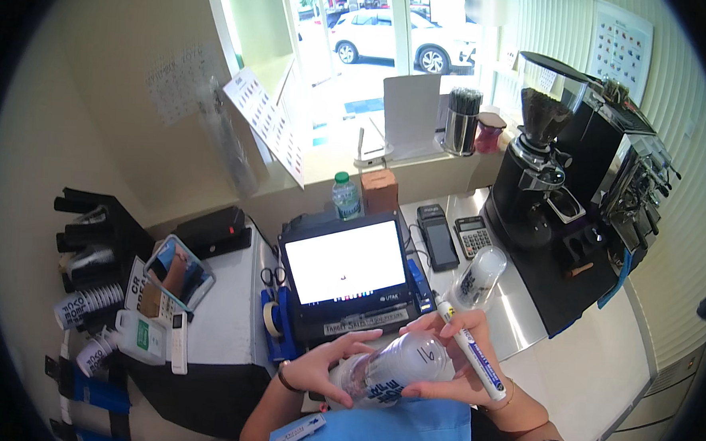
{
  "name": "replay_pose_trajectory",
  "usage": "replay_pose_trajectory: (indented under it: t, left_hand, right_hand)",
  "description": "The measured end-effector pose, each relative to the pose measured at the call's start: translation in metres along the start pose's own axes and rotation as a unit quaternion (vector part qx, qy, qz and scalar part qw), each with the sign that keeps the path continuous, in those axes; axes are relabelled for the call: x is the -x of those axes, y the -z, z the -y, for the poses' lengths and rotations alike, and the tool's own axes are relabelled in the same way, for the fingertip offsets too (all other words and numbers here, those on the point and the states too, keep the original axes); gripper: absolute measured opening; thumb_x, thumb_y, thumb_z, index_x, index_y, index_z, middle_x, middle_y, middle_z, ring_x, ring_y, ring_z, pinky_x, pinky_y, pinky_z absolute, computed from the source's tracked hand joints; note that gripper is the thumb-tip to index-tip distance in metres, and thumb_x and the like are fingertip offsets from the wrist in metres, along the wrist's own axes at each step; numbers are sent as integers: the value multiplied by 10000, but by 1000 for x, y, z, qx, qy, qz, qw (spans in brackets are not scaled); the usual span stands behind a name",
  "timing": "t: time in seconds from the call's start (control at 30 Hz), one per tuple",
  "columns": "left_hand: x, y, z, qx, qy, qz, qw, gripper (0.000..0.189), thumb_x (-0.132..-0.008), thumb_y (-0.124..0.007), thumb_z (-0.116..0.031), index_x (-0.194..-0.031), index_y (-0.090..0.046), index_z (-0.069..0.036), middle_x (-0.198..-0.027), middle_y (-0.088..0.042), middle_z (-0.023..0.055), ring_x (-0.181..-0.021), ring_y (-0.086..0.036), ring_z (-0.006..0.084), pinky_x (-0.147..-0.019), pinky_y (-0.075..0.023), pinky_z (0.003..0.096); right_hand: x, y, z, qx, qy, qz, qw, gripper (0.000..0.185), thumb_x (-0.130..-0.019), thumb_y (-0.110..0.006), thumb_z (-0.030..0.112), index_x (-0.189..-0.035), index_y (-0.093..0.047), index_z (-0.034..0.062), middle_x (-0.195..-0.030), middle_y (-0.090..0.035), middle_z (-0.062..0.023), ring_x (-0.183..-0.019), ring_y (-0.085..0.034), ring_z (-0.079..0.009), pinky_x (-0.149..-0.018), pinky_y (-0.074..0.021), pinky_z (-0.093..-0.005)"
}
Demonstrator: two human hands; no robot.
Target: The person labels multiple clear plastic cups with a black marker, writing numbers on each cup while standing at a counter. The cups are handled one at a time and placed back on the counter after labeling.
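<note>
A stack of clear plastic cups [390, 369] with dark print lies tilted between my two hands, a handwritten number on its bottom end. My left hand [333, 363] grips the stack's left part, thumb in front and fingers behind. My right hand [462, 364] holds the right end, and a white marker pen [474, 355] rests between its fingers, its tip pointing up and left. Just beyond my right hand, another clear printed cup or short stack [479, 278] sits on the metal counter. Behind my hands is a touchscreen point-of-sale terminal [347, 265].
A card terminal [439, 240] and a calculator [473, 236] lie behind the cups. At right stands a coffee grinder [529, 176] beside an espresso machine [632, 151]. A blue tape dispenser [278, 327], scissors [273, 276], a phone-sized framed mirror [181, 271] and cup stacks [94, 303] are leftward.
</note>
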State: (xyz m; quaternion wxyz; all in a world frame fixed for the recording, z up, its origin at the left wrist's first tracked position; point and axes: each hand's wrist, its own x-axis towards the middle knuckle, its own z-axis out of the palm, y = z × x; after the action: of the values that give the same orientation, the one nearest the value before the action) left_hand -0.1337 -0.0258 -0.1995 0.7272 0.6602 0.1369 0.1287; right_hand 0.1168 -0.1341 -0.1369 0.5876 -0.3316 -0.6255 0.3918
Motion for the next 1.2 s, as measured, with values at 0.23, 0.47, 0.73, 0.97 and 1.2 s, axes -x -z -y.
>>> replay_pose_trajectory:
  t: [0.23, 0.47, 0.73, 0.97, 1.2]
  left_hand:
    - [3, -9, 33, 113, 6, 4, 994, 1123, -574, -956, -359, -1454, -381, 34, -1382, -508, 109, -1255, -496, 197, -1073, -379, 346]
    - [0, -1, 34, 78, 26, 26, 996, 1142, -536, -979, -349, -1444, -398, 27, -1347, -530, 93, -1228, -496, 168, -1055, -391, 329]
    - [-6, -13, 28, 13, -13, 18, 1000, 1095, -593, -935, -444, -1451, -426, 7, -1307, -593, 123, -1172, -572, 177, -1019, -434, 323]
    - [-14, -18, 26, -39, -33, 22, 998, 1190, -538, -970, -398, -1467, -376, 53, -1346, -567, 157, -1186, -570, 197, -1015, -445, 333]
    - [-17, -19, 23, -35, -18, 30, 999, 1188, -511, -974, -396, -1450, -404, 57, -1349, -566, 162, -1199, -572, 219, -1031, -433, 334]
  right_hand:
    - [4, 3, -1, -51, -10, -20, 998, 741, -669, -918, 91, -1143, -352, 160, -1186, -582, -187, -1136, -600, -283, -967, -495, -432]
    - [9, 7, -4, -45, 6, -14, 999, 749, -675, -872, -37, -1156, -346, 193, -1265, -537, -210, -1212, -562, -304, -999, -499, -464]
    - [18, 10, 1, -93, -26, -77, 992, 800, -634, -924, 110, -1200, -365, 197, -1266, -594, -226, -1216, -574, -361, -1019, -469, -481]
    - [22, 10, 5, -96, -32, -122, 987, 855, -606, -947, 172, -1227, -360, 200, -1241, -607, -249, -1181, -600, -388, -994, -492, -471]
    - [20, 16, 14, -74, -21, -128, 989, 875, -586, -945, 83, -1207, -335, 170, -1192, -612, -304, -1133, -637, -382, -1011, -497, -463]
